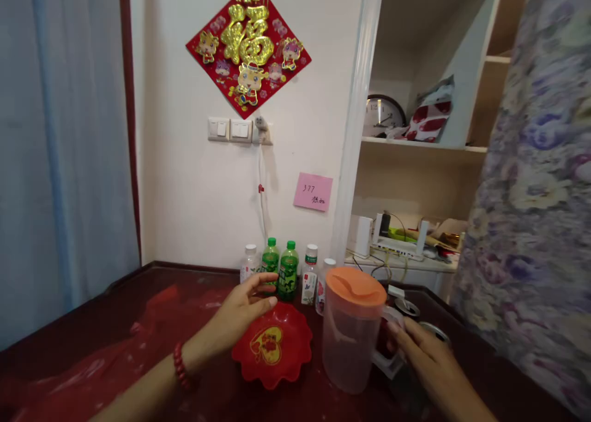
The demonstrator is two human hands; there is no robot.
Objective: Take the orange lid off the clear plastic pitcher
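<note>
Right hand (427, 357), grip closed on handle of orange-lidded pitcher (351, 336), standing at 5 o'clock on table (92, 329). Left hand (240, 311) open, fingers on red dish (272, 345) rim, dish just left of pitcher.

pitcher (349, 342): frosted clear plastic under my right hand (427, 360), matt orange plastic lid
plate (273, 347): glossy red plastic left of the pitcher, my left hand (242, 308) on its rim
table (115, 323): dark polished wood
bottles (279, 271): shiny plastic behind the plate
</note>
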